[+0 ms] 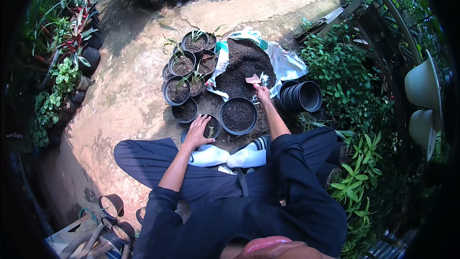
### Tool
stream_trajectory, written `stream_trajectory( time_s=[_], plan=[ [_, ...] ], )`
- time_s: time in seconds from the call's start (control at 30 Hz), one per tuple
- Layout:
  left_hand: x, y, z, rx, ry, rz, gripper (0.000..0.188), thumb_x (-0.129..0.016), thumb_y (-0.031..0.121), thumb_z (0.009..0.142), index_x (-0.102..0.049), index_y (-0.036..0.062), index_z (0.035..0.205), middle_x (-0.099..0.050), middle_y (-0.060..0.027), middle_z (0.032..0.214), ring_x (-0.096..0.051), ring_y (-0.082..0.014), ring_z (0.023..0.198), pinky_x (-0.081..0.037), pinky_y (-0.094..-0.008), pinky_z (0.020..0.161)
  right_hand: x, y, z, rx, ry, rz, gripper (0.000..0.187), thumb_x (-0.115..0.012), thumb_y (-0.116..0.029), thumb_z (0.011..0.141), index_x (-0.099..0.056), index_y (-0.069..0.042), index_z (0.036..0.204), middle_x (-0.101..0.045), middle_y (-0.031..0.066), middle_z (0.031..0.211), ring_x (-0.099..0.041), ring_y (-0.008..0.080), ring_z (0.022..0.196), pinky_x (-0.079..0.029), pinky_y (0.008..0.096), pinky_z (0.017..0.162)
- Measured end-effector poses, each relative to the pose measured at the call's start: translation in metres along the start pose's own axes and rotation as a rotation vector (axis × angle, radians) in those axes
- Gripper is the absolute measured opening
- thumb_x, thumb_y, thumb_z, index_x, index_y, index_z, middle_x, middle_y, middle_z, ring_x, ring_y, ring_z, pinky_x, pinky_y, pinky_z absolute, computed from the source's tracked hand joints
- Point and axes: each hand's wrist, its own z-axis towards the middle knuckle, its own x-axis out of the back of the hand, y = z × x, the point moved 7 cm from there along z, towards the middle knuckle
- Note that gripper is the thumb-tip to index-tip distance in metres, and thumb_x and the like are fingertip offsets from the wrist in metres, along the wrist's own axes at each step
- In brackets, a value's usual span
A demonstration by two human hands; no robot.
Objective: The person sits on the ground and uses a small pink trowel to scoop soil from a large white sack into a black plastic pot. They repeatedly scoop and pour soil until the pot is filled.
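My right hand (262,93) is closed around what looks like a hand trowel (253,79) with a flat pinkish-brown blade; its handle is hidden in my fist. The blade is over dark soil (239,62) in an opened white sack (285,62). My left hand (196,132) lies over the left rim of a small black pot (218,132) with a little plant in it, fingers spread and thumb toward my foot. Between my hands stands a wider black pot (238,116) filled with dark soil.
Several black pots with seedlings (178,91) cluster at the left of the sack. Nested black pots (306,97) lie on their side at the right, against leafy plants (335,57). Tools with wooden handles (91,243) are at lower left; pale hats (422,84) hang far right.
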Motion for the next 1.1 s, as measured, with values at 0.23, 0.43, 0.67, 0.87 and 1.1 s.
stream_trajectory(
  time_s=[0.23,0.43,0.67,0.87,1.1],
  plan=[
    [0.024,0.033,0.018,-0.062,0.182,-0.195,0.034,-0.068,0.028,0.086,-0.068,0.0064,0.112,-0.066,-0.0142,0.120,-0.052,-0.0301,0.129,-0.038,-0.0440,0.107,0.053,-0.006,-0.021,0.218,0.051,0.071,0.029,-0.072,-0.037,0.091,-0.065,-0.009,0.095,-0.053,-0.0051,0.064,-0.041,0.0032,0.045,-0.027,0.0212,0.040],
    [0.029,0.042,0.014,-0.096,0.161,-0.280,0.023,-0.066,0.017,0.086,-0.068,0.0029,0.104,-0.067,-0.0138,0.108,-0.061,-0.0320,0.108,-0.045,-0.0410,0.097,0.063,-0.080,-0.121,0.246,-0.026,0.002,0.029,-0.071,-0.036,0.093,-0.067,-0.008,0.100,-0.050,-0.0069,0.065,-0.040,0.0013,0.049,-0.027,0.0204,0.044],
    [0.030,0.083,0.004,0.132,-0.025,0.047,0.037,-0.065,0.033,0.087,-0.064,0.0075,0.114,-0.066,-0.0144,0.102,-0.063,-0.0323,0.102,-0.047,-0.0446,0.088,0.084,-0.078,-0.227,0.183,-0.109,0.061,0.020,-0.065,-0.027,0.097,-0.066,-0.009,0.106,-0.049,-0.0091,0.069,-0.039,-0.0008,0.056,-0.028,0.0169,0.048],
    [-0.003,0.099,0.016,0.186,0.170,-0.197,0.035,-0.067,0.022,0.085,-0.061,0.0061,0.115,-0.061,-0.0150,0.108,-0.060,-0.0325,0.108,-0.047,-0.0436,0.091,0.079,-0.026,-0.259,0.110,-0.180,0.080,0.016,-0.061,-0.019,0.098,-0.065,-0.007,0.107,-0.055,-0.0066,0.071,-0.040,-0.0007,0.056,-0.027,0.0178,0.048],
    [-0.011,0.059,0.048,0.130,0.375,-0.328,0.050,-0.062,0.007,0.085,-0.050,0.0041,0.134,-0.056,-0.0199,0.115,-0.058,-0.0367,0.109,-0.044,-0.0470,0.100,0.075,0.028,-0.256,-0.066,-0.252,0.040,0.021,-0.060,-0.021,0.099,-0.064,-0.003,0.110,-0.065,0.0015,0.077,-0.044,0.0030,0.050,-0.033,0.0190,0.045]
  ],
)
